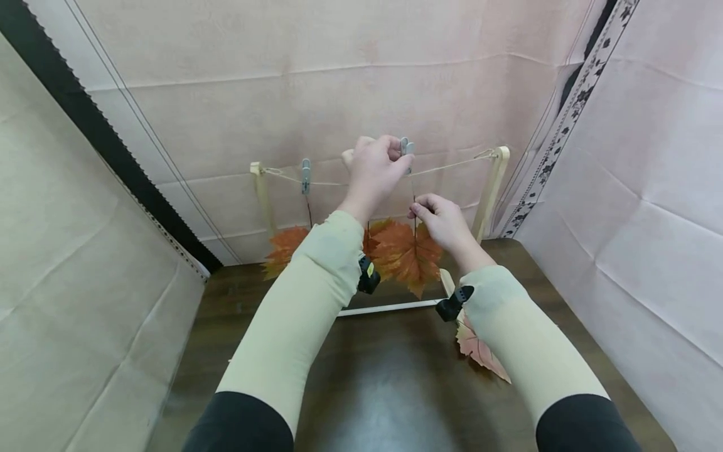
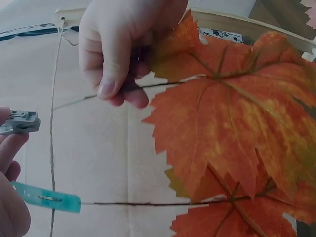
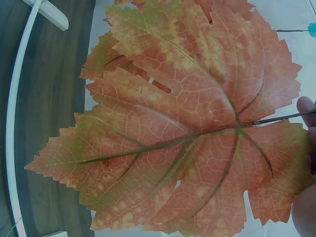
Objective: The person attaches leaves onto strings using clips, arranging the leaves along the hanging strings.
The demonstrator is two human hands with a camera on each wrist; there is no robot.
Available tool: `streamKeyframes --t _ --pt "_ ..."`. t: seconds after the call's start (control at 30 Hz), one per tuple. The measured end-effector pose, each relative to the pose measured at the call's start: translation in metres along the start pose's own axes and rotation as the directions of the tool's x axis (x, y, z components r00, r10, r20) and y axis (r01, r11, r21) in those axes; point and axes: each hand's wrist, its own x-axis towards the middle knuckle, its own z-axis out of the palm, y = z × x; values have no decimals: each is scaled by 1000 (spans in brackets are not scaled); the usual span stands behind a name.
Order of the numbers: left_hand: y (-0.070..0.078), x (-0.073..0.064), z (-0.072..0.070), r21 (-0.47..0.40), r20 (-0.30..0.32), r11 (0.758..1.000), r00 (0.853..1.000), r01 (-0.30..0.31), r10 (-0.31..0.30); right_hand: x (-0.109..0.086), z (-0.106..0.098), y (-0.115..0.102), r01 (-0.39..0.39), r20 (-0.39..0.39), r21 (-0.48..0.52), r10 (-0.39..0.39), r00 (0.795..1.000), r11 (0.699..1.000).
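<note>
My left hand pinches a grey clothespin just above the string. In the left wrist view this clothespin is slightly apart from the string. With thumb and fingertips, my right hand pinches the dark stem of an orange artificial maple leaf. The stem's top end reaches the string, and the leaf hangs below, filling much of the right wrist view. Beside it, a teal clothespin clips another leaf's stem to the string.
Another clothespin holds a leaf at the left. The string runs between two pale wooden posts, the right post near my right hand. A pinkish leaf lies on the dark wooden table, under my right forearm. Cloth walls surround the table.
</note>
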Motion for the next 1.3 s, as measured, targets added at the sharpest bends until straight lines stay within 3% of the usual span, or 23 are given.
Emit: streamKeyframes --t 0.2,0.77,1.0,1.3 --pt "5 0 6 -4 11 999 999 -39 39 3 -3 -3 -18 -1 -8 18 1000 1000" --pt "2 -3 11 1 69 1000 997 26 -26 8 1 -4 -39 -32 -18 38 999 999" --pt "3 -2 9 30 26 1000 1000 -6 5 10 1 -2 -8 -72 -23 7 997 1000" --pt "1 -2 12 29 54 1000 998 7 -9 12 3 1 -11 -85 -16 10 996 1000"
